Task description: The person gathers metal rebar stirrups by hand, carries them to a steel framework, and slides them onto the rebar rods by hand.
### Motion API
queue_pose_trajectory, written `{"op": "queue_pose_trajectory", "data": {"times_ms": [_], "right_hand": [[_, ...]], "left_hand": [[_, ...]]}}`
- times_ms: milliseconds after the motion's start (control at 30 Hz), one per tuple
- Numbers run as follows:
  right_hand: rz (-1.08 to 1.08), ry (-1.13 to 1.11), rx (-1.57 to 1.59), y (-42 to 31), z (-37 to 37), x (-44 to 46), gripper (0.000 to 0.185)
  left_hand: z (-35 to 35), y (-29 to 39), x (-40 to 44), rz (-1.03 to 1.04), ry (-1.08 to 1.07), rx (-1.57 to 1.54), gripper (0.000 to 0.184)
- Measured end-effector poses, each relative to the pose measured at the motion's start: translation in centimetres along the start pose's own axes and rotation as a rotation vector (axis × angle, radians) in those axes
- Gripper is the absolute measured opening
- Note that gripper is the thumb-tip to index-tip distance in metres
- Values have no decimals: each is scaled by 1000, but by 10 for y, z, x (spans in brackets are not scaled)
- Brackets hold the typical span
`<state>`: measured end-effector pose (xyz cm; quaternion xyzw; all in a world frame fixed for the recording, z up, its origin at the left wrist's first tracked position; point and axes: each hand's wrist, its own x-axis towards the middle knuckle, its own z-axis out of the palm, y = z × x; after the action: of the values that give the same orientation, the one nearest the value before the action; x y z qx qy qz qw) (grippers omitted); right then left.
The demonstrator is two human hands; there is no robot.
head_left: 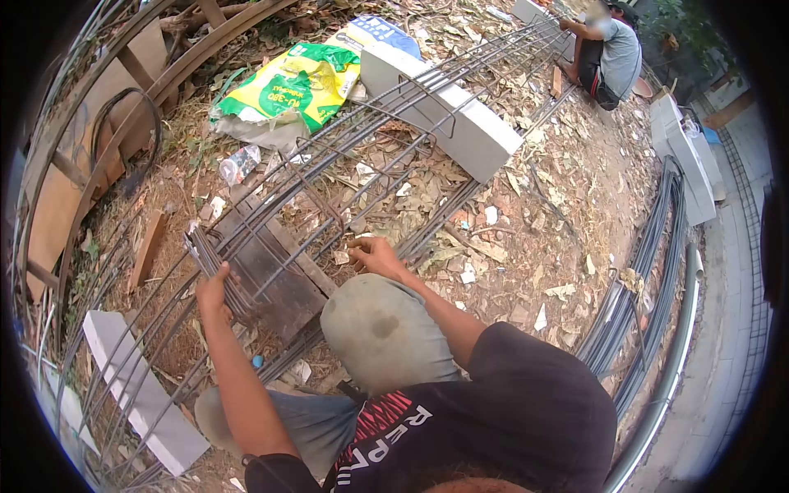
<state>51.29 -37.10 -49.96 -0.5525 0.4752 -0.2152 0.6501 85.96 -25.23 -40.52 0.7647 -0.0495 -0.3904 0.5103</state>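
My left hand [214,292] is closed on a stack of thin steel stirrups [215,261], its thumb lying over them, at the near end of a long rebar cage [329,181]. Under the cage there stands a dark, flat-topped block [288,304]. In front of my knee, my right hand [378,256] is off to the right of the bars with its fingers curled together. Anything in those fingers is too small to make out. Several square stirrups [436,123] hang spaced along the long bars.
Pale blocks [444,107] [144,394] support the bars. Another person [612,57] crouches at the cage's far end. A yellow-green sack [288,86] lies left. Bundled rods [637,287] and a grey pipe [670,353] run along the right. Leaves and rubble cover the ground.
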Motion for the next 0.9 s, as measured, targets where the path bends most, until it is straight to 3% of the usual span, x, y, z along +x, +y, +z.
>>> {"op": "queue_pose_trajectory", "data": {"times_ms": [900], "right_hand": [[-3, -6, -26, 3, -3, -7, 37]], "left_hand": [[0, 0, -1, 17, 11, -12, 24]]}}
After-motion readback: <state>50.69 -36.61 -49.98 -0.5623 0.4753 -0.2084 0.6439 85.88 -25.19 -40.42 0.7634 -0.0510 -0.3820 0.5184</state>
